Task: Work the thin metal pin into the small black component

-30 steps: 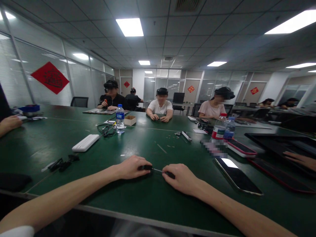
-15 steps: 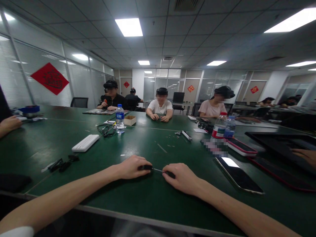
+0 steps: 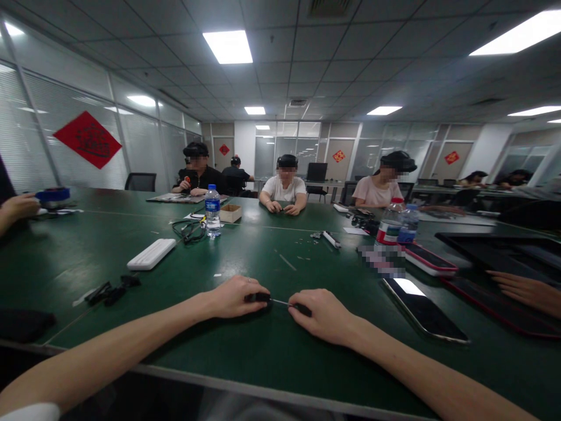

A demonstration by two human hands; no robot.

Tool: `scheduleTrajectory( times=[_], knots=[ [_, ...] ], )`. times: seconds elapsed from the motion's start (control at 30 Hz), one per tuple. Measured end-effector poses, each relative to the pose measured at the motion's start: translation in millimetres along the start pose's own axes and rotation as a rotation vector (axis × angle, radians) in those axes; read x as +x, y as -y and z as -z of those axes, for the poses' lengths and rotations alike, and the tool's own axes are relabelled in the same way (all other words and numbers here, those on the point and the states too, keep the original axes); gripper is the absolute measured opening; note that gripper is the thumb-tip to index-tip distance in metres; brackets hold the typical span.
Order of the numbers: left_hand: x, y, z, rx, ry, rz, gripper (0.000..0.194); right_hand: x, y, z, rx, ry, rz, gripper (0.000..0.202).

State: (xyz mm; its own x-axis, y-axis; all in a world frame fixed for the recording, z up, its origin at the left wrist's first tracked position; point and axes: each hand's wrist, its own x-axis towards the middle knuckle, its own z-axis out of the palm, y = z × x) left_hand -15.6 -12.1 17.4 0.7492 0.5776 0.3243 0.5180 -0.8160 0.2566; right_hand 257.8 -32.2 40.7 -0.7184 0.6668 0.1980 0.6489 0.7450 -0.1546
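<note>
Low over the green table [image 3: 245, 251], my left hand [image 3: 234, 296] has its fingers closed around a small black part [image 3: 258, 297], mostly hidden by the fingers. My right hand [image 3: 324, 313] is wrapped round the dark handle of a thin screwdriver [image 3: 280, 302]. Its metal shaft points left and reaches the black part. Whether the tip sits in a screw is too small to tell.
On the left lie a white power strip [image 3: 152, 255] and black pieces [image 3: 111, 292]. Farther off stand a water bottle [image 3: 213, 211] and a small box [image 3: 230, 214]. To the right are a phone [image 3: 425, 310], bottles [image 3: 389, 222] and a co-worker's hand [image 3: 526, 289].
My two hands and the screwdriver are in nearly the same place. At the right edge, a co-worker's hand has come farther into view, lower than before.
</note>
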Motion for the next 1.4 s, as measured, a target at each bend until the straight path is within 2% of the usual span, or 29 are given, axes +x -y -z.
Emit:
scheduleTrajectory(
  times=[0.5,1.07,1.4],
  knots=[
    [0.1,-0.2,-0.2,0.007,0.006,-0.003,0.033,-0.3,-1.4,-2.0,-0.008,0.002,-0.001,0.027],
    [-0.4,-1.8,1.2,0.032,0.017,-0.001,0.032,-1.3,3.5,6.1,0.020,0.035,0.007,0.029],
    [-0.8,-2.5,1.1,0.046,0.020,-0.002,0.032,-0.6,0.5,1.7,0.001,0.027,0.017,0.028]
  ],
)
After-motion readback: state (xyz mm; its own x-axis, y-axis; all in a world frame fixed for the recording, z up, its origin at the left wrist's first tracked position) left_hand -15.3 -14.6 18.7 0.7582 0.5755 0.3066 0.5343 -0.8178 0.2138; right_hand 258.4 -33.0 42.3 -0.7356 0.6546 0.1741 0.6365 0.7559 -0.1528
